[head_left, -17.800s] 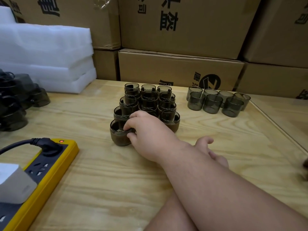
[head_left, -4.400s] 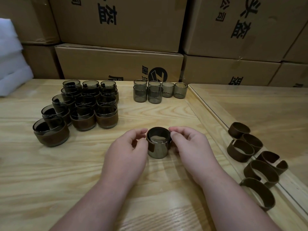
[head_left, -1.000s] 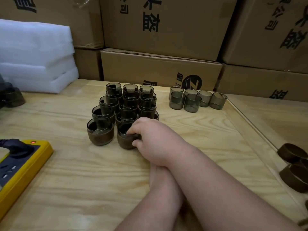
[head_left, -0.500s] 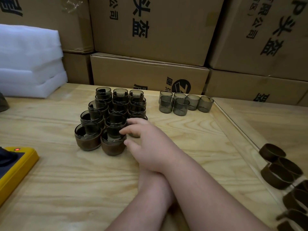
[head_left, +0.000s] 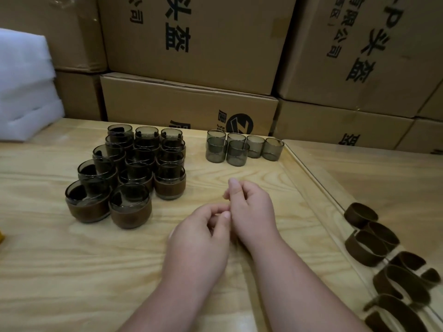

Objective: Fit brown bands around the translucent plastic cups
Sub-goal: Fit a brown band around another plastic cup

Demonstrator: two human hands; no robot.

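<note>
Both hands empty, fingers loosely curled: left hand (head_left: 201, 232) touching right hand (head_left: 251, 207) at table centre. Between cycles, I judge. Next: take a bare cup (head_left: 217, 149) from far group + a band (head_left: 360, 215) from right; banded cups (head_left: 130, 208) sit left.

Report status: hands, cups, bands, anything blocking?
Left hand and right hand empty, loosely curled. Six bare cups wait at back; loose bands lie right. Nothing in the way.

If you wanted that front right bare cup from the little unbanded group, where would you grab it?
Probably by its side wall, from the near side. The front right bare cup stands upright and open-topped, with a neighbour close on its left and others behind. Its near face is clear, towards the empty right hand.
</note>
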